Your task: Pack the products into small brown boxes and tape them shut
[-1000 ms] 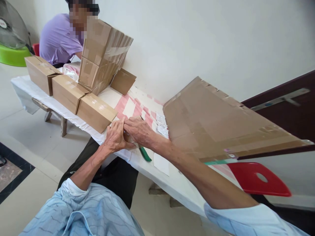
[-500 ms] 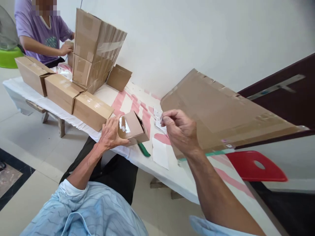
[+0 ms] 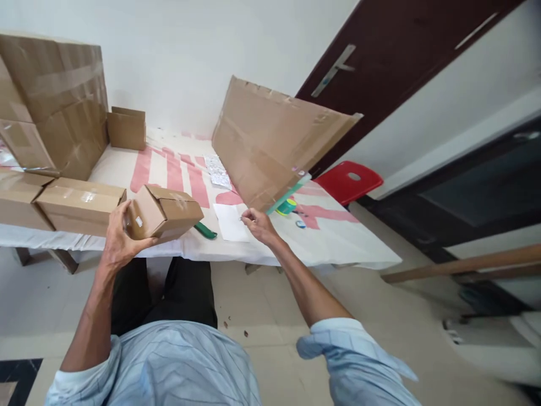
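Observation:
My left hand point(image 3: 120, 235) grips the near left end of a small brown cardboard box point(image 3: 164, 213), tilted above the table edge. Its thumb lies under the box. My right hand point(image 3: 249, 220) is pinched over a white paper sheet point(image 3: 231, 222); a tiny thing shows at its fingertips, too small to name. Between the box and the paper lies a green-handled tool point(image 3: 205, 230). Behind the paper is a patterned silvery sheet point(image 3: 217, 171).
Closed boxes point(image 3: 80, 204) line the table's left front edge, with large stacked cartons point(image 3: 54, 107) behind. A small box point(image 3: 127, 128) stands near the wall. A big cardboard panel point(image 3: 270, 141) leans at centre; green tape point(image 3: 286, 207) and a red stool point(image 3: 350, 181) are rightward.
The view has turned right, and the other person is out of sight. The held box has turned in my left hand. My right hand has come lower, over the white paper.

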Demonstrator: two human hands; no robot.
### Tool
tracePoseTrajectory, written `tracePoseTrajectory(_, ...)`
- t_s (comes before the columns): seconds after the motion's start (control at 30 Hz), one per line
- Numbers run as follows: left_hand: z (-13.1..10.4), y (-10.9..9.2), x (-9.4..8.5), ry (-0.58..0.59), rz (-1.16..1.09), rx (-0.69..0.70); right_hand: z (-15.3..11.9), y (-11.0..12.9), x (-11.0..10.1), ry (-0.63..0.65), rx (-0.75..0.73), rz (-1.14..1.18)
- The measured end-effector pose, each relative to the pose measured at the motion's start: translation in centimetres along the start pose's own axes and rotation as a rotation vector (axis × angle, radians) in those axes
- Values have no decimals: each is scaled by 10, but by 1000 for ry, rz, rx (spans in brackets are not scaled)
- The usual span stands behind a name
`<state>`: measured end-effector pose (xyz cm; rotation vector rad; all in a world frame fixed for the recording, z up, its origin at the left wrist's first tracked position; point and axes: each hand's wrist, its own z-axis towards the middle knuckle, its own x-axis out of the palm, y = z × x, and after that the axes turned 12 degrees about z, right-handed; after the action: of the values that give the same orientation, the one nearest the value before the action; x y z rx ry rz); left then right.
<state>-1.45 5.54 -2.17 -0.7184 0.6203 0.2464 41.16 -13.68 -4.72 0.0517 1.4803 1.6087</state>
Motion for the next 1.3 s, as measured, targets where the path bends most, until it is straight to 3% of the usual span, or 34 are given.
tracePoseTrajectory(0.17,2,-5,0,7,15,-8,9,-37,13,16,57,-27)
tracePoseTrajectory(0.33,2,-12,1,17,10,-25,45,-54,32,60,48,-44)
tracePoseTrajectory(0.6,-3,-4,-2,25,16,-75,94,-65,51,152,9,-37)
tracePoseTrajectory(0.93,-1,-3,-1,41,-16,-90,110,-78,67,185,0,-55)
tracePoseTrajectory(1.3,0,-4,0,15,1,-58,122,-72,74,207,59,-211)
